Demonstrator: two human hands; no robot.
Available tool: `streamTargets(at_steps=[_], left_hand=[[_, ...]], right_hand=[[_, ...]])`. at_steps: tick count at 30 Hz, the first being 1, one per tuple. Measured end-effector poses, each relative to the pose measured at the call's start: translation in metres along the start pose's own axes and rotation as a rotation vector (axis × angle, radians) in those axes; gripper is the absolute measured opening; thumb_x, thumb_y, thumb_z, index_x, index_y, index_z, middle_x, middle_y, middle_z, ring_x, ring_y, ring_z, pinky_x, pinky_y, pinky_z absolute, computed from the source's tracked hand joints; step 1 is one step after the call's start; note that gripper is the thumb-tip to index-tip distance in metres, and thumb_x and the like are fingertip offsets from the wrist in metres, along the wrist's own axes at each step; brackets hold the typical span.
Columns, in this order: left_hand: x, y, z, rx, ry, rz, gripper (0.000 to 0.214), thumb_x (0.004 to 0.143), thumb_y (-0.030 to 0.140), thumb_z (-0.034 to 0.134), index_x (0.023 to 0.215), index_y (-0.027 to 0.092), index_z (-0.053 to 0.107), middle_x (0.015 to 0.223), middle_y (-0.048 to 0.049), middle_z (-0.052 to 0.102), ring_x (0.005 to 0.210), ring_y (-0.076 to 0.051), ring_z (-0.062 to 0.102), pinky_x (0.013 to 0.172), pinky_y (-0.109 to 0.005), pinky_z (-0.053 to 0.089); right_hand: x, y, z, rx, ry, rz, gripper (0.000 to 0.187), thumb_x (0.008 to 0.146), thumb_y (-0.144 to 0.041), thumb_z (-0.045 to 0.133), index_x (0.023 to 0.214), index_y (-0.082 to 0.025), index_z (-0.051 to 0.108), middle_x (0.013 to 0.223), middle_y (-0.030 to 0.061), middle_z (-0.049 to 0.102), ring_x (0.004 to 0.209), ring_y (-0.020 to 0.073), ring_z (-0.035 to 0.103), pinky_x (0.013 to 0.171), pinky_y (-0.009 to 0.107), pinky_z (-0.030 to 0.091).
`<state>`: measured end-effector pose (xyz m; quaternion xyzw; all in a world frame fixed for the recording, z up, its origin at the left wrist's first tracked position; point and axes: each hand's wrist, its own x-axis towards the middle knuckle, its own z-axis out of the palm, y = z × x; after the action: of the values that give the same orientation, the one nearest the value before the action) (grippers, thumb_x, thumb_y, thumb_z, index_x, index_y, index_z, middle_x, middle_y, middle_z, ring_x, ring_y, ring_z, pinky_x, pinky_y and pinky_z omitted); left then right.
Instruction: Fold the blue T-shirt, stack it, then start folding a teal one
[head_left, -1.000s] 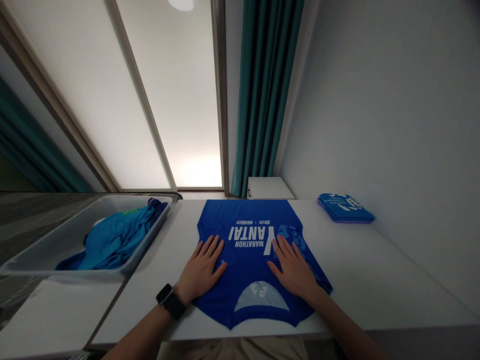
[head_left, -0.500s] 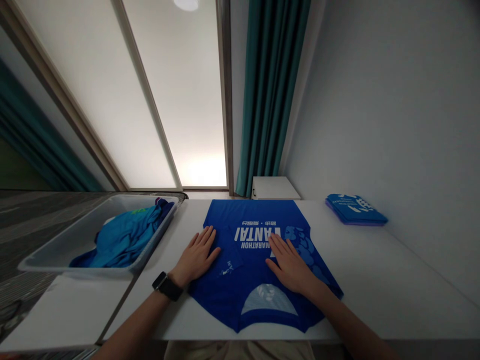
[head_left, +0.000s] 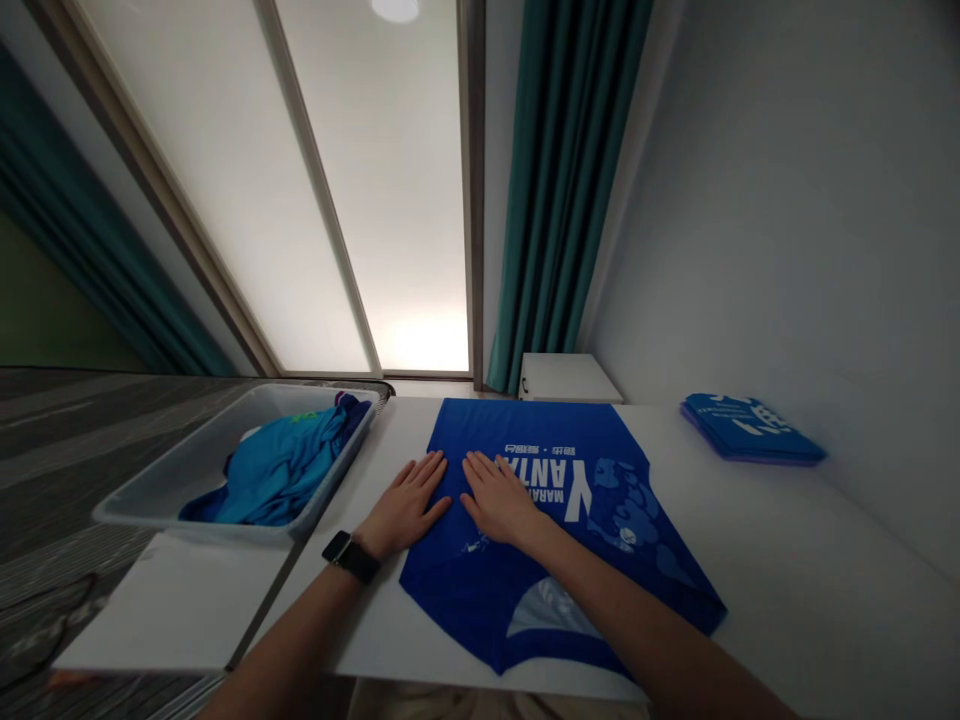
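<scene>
A blue sports shirt with white print lies spread on the white table, its neckline toward me and its lettering upside down from here. My left hand, with a black watch on the wrist, rests flat at the shirt's left edge, fingers outstretched. Close beside it, my right hand lies flat on the shirt's front and covers part of the lettering. Neither hand grips the cloth. My right forearm crosses over the neckline and hides part of it.
On the left stands a clear plastic bin holding crumpled blue clothes. A stack of folded blue shirts sits at the table's right, near the wall. Beyond the far edge is a small white cabinet. A seam divides the tabletop on the left.
My right hand has slid left across the shirt, from the right side of the lettering to beside my left hand. The left hand stays at the shirt's edge. The view has turned slightly left.
</scene>
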<state>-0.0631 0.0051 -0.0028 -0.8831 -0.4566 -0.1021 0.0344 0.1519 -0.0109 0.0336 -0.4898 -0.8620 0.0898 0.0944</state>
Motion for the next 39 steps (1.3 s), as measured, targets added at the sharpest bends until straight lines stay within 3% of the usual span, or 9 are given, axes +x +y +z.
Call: streamTargets(at_steps=[7,14,21,24,28,39], left_hand=[[0.0,0.002,-0.004,0.004,-0.013,-0.019,0.064,0.098,0.055,0.032,0.151,0.02,0.031,0.157,-0.008,0.03,0.146,-0.026,0.022,0.117,-0.047,0.023],[0.0,0.005,-0.008,-0.056,-0.035,-0.033,0.064,0.098,0.056,0.033,0.15,0.02,0.034,0.157,-0.0076,0.03,0.146,-0.027,0.023,0.118,-0.049,0.023],[0.009,-0.032,-0.005,-0.237,0.089,-0.221,0.055,0.101,0.044,0.025,0.142,0.014,0.045,0.143,-0.0128,0.052,0.132,-0.024,0.047,0.113,-0.043,0.036],[0.012,-0.041,-0.009,-0.242,0.106,-0.154,0.052,0.1,0.04,0.028,0.141,0.014,0.047,0.142,-0.0116,0.053,0.132,-0.024,0.048,0.113,-0.043,0.036],[0.011,-0.036,-0.018,-0.219,0.067,-0.023,0.047,0.101,0.035,0.029,0.142,0.021,0.048,0.145,-0.0054,0.051,0.137,-0.022,0.041,0.114,-0.043,0.035],[0.007,-0.031,-0.014,-0.103,-0.006,-0.029,0.049,0.101,0.041,0.032,0.145,0.023,0.043,0.151,-0.0057,0.042,0.139,-0.022,0.039,0.115,-0.045,0.03]], right_hand=[[0.012,0.007,0.018,-0.009,-0.008,0.036,0.067,0.098,-0.047,0.026,0.15,-0.006,0.029,0.158,0.0137,0.021,0.147,0.0244,0.015,0.12,0.046,0.011],[0.009,0.009,0.022,-0.007,-0.012,0.033,0.069,0.098,-0.05,0.021,0.152,-0.007,0.025,0.159,0.013,0.017,0.148,0.0227,0.012,0.12,0.045,0.006],[0.009,0.009,0.021,-0.013,-0.022,0.033,0.068,0.098,-0.05,0.02,0.152,-0.008,0.026,0.16,0.0122,0.017,0.148,0.0226,0.011,0.12,0.045,0.005],[0.009,0.01,0.021,-0.006,-0.024,0.035,0.069,0.098,-0.05,0.02,0.152,-0.007,0.025,0.16,0.0123,0.016,0.148,0.0227,0.011,0.12,0.045,0.005],[0.009,0.009,0.021,-0.001,-0.016,0.034,0.068,0.098,-0.049,0.022,0.151,-0.007,0.027,0.16,0.0127,0.018,0.148,0.0224,0.012,0.12,0.045,0.005],[0.01,0.01,0.021,0.001,-0.022,0.039,0.068,0.098,-0.05,0.021,0.152,-0.008,0.026,0.16,0.0119,0.016,0.148,0.0218,0.011,0.12,0.044,0.004]])
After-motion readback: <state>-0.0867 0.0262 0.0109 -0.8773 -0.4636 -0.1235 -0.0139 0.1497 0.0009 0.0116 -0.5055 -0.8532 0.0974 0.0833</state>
